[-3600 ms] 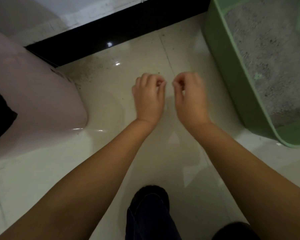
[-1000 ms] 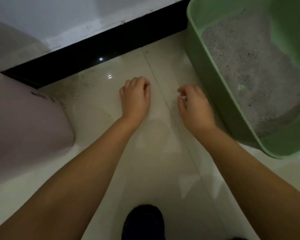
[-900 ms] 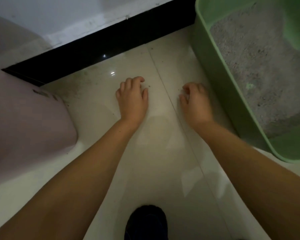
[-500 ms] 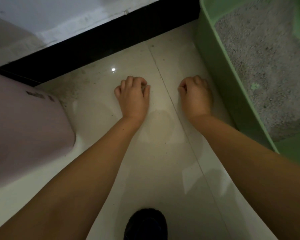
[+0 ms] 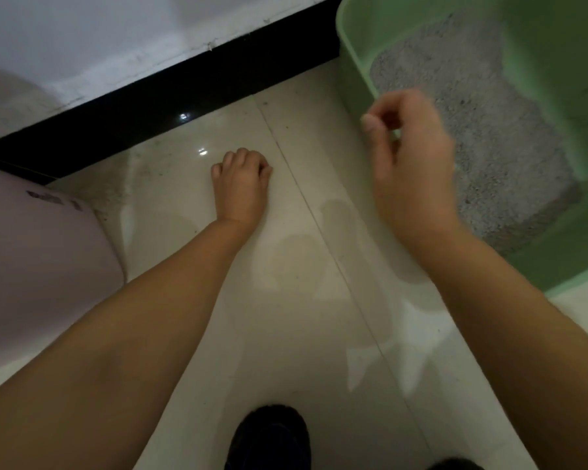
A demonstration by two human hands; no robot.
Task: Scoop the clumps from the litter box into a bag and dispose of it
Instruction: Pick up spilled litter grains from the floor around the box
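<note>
The green litter box [image 5: 352, 76] stands at the right on the tiled floor, filled with grey litter [image 5: 489, 154]; I cannot make out separate clumps. My right hand [image 5: 411, 164] is raised and blurred over the box's near-left rim, its fingers loosely curled, and nothing shows in them. My left hand [image 5: 241, 186] rests on the floor left of the box, fingers curled under, holding nothing I can see. No scoop or bag is in view.
A pale pink rounded container [image 5: 41, 266] stands at the left. A black skirting board [image 5: 143, 110] runs along the white wall behind. Small dark specks lie on the cream tiles [image 5: 286, 300]. My dark shoe [image 5: 272, 435] is at the bottom.
My right hand has lifted off the floor and moved right to above the litter box rim. My left hand stays curled on the tile. The view has shifted slightly left.
</note>
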